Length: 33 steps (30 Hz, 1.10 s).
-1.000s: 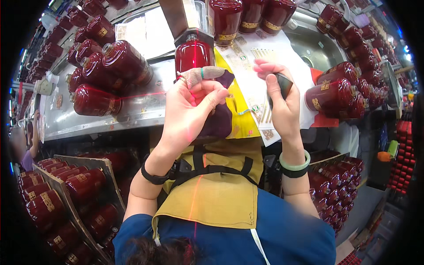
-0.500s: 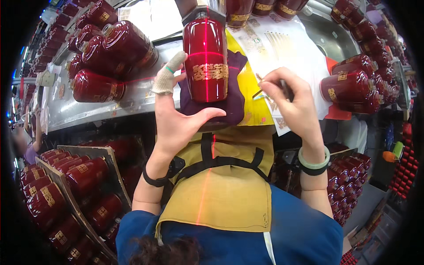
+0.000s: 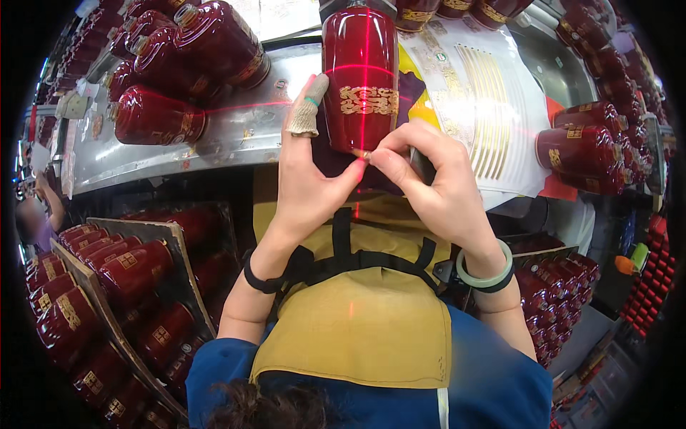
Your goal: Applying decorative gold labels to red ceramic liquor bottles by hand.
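on my feed: left hand (image 3: pixel 309 182) half-open beside red bottle (image 3: pixel 359 61) | right hand (image 3: pixel 443 175) pinching a tiny strip (image 3: pixel 360 153) at its base

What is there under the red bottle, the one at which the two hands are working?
A dark purple cloth shows to the right of the red bottle and past its base. Directly beneath, the bottle covers everything, so that part cannot be seen.

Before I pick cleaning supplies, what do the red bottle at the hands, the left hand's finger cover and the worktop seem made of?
Bottle: glossy glass or glazed ceramic, given sharp highlights. Finger cover: likely matte knit, textured. Worktop: probably metal, showing grey sheen.
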Available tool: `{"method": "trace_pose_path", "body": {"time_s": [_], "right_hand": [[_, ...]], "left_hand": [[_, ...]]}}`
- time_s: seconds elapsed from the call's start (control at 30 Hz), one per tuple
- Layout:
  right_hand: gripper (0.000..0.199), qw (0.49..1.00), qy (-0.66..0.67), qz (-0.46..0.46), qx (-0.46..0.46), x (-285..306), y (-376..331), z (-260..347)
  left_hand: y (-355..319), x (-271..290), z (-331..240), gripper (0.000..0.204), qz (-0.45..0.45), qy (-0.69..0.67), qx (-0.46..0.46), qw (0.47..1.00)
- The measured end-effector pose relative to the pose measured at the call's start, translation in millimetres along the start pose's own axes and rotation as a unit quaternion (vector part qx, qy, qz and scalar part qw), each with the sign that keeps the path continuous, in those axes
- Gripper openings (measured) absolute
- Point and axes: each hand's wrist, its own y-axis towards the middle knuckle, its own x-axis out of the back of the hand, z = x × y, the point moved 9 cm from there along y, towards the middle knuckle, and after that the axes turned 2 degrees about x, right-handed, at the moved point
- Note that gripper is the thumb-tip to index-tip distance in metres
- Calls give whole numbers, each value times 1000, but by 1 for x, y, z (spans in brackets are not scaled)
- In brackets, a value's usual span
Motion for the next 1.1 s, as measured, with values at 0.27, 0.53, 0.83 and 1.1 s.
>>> {"method": "trace_pose_path", "body": {"time_s": [0.27, 0.53, 0.83, 1.1], "right_hand": [[15, 998, -33, -15, -43, 1, -2, -19], [22, 994, 0, -70, -82, 5, -8, -43], [21, 994, 5, -73, -81, 4, -8, -47], [22, 994, 3, -74, -79, 3, -8, -46]], "left_hand": [[-10, -10, 16, 73, 15, -201, 98, 975], [-16, -12, 23, 73, 9, -228, 130, 965], [-16, -14, 20, 73, 11, -224, 130, 966], [-18, -13, 26, 70, 5, -259, 141, 955]]}}
